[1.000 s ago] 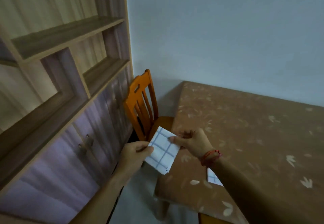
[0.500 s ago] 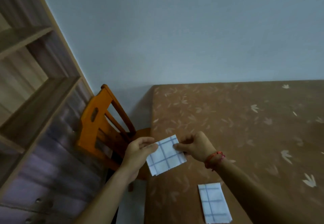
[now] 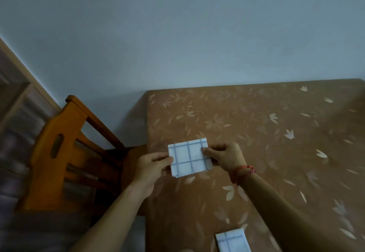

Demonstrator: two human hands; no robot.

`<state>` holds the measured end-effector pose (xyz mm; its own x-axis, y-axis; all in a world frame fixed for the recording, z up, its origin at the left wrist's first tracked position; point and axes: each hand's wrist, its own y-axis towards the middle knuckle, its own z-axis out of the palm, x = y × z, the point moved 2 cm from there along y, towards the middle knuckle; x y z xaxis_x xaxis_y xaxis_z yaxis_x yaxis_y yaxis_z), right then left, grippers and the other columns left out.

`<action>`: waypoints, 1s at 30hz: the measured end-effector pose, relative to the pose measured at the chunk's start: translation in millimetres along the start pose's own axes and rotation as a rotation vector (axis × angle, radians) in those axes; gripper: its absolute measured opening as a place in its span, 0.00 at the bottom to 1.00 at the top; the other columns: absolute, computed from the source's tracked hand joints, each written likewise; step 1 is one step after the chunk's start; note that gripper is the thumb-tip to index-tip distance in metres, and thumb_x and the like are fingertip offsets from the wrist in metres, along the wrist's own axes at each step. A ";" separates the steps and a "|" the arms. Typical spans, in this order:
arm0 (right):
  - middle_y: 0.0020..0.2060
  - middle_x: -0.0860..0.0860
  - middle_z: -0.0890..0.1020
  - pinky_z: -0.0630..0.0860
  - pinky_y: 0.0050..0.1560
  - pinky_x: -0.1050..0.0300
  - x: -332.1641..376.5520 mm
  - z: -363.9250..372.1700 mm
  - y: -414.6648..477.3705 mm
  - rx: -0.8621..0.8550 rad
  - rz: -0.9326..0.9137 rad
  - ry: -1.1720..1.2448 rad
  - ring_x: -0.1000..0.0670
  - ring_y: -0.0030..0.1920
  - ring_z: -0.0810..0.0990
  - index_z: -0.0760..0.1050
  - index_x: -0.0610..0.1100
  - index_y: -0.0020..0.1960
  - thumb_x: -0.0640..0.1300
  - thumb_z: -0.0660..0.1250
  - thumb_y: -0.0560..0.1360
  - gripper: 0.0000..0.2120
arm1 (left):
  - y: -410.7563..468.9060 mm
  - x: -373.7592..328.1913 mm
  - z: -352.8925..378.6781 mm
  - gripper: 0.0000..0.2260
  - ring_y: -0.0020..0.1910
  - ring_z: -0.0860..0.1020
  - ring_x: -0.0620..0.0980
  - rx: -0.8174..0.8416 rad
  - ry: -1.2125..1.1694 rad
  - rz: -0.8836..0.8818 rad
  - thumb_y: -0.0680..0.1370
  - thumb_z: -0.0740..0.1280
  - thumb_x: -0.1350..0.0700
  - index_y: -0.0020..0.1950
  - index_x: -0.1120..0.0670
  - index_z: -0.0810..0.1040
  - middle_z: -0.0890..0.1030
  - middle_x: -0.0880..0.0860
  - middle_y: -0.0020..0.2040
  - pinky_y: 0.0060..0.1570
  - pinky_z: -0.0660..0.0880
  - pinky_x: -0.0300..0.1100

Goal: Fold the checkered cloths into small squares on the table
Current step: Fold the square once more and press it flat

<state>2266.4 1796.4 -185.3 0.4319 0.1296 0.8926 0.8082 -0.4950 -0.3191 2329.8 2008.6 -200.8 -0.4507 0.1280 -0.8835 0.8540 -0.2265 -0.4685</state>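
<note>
A folded white cloth with grey-blue checks (image 3: 188, 157) is held flat just above the left part of the brown leaf-patterned table (image 3: 266, 137). My left hand (image 3: 153, 165) pinches its left edge with thumb on top. My right hand (image 3: 225, 156), with a red string round the wrist, pinches its right edge. A second folded checkered cloth (image 3: 232, 241) lies on the table near the bottom edge of the view, partly cut off.
An orange wooden chair (image 3: 65, 153) stands left of the table, tucked against its left edge. A wooden cabinet (image 3: 17, 103) lines the far left. A plain pale wall runs behind the table.
The view has swung right, away from the shelves. Both hands carried the folded cloth from beside the chair to over the table, turning it more level.
</note>
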 end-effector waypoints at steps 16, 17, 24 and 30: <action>0.36 0.54 0.85 0.83 0.42 0.56 -51.1 17.1 129.3 -0.186 0.047 -0.174 0.54 0.37 0.83 0.85 0.45 0.48 0.47 0.75 0.70 0.08 | 143.6 3.6 39.4 0.07 0.37 0.83 0.44 -0.080 0.175 0.084 0.73 0.73 0.63 0.41 0.51 0.82 0.84 0.50 0.41 0.32 0.78 0.36; 0.36 0.54 0.85 0.83 0.43 0.55 -52.4 18.0 139.1 -0.200 0.033 -0.181 0.54 0.37 0.83 0.85 0.46 0.47 0.47 0.75 0.70 0.08 | 154.9 5.6 41.7 0.06 0.38 0.83 0.46 -0.096 0.166 0.080 0.72 0.73 0.62 0.41 0.52 0.82 0.84 0.51 0.42 0.33 0.79 0.39; 0.41 0.54 0.85 0.82 0.47 0.55 -64.0 31.0 200.4 -0.208 -0.068 -0.228 0.55 0.42 0.83 0.85 0.48 0.49 0.45 0.73 0.71 0.07 | 219.9 17.7 50.7 0.06 0.42 0.83 0.50 -0.158 0.201 0.098 0.72 0.74 0.62 0.48 0.58 0.82 0.84 0.53 0.43 0.39 0.83 0.48; 0.43 0.51 0.85 0.78 0.45 0.61 -69.5 34.1 236.1 -0.249 -0.080 -0.318 0.55 0.41 0.80 0.84 0.46 0.52 0.46 0.72 0.72 0.10 | 248.0 19.6 59.6 0.06 0.35 0.83 0.50 -0.168 0.274 0.135 0.72 0.74 0.62 0.47 0.57 0.81 0.83 0.52 0.42 0.35 0.82 0.46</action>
<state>2440.8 1699.8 -333.5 0.5055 0.4154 0.7562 0.7393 -0.6604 -0.1315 2517.3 1897.4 -334.7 -0.2634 0.3677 -0.8919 0.9424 -0.0995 -0.3194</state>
